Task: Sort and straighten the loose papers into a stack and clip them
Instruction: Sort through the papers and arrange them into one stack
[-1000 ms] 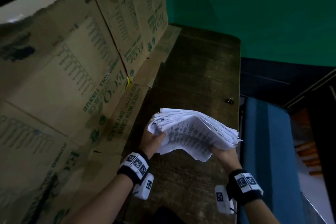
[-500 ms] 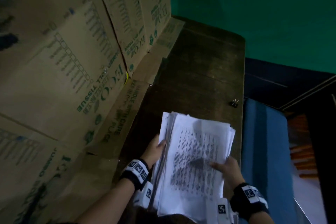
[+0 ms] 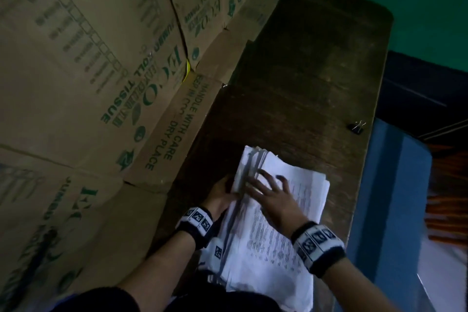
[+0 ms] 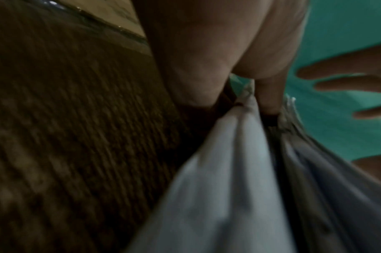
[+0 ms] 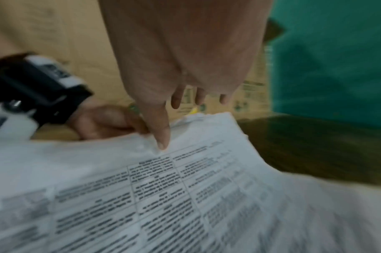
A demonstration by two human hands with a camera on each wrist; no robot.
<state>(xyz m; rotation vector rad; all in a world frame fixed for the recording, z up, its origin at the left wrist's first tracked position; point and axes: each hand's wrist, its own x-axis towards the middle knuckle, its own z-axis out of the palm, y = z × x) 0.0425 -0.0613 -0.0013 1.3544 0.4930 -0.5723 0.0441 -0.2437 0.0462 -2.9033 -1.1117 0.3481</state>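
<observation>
**Inspector:** State of the work, please.

**Assistant:** The papers [image 3: 283,213] lie on the dark wooden table [image 3: 316,78], near its front edge, with the nearest ends appearing to overhang toward the person. The left hand [image 3: 222,195] grips the pile's left edge; the left wrist view shows a fingertip tucked between the layers. The right hand [image 3: 274,197] lies flat on the top sheet, fingers spread and straight, pressing down and holding nothing.

**Inspector:** Is the stack square?

**Assistant:** No. The far ends are staggered and the left edge fans into separate bundles. I judge the straightening to be under way and not finished.

**Inspector:** The clip?

**Assistant:** The binder clip [image 3: 355,127] sits at the table's right edge, well apart from the papers and untouched.

**Inspector:** Recommendation for this step.

**Assistant:** Keep the flat hand light, so that sheets can slide under it. Draw the tucked finger out before squaring, or it will hold a gap in the pile. Stand the pile on its long edge and tap it on the table, then do the same on a short edge. The cardboard boxes [image 3: 101,63] crowd the left side, so work toward the open right. Clip only once the edges run flush.

**Inspector:** Risk?

**Assistant:** The overhanging ends may sag or slip off the front.
</observation>
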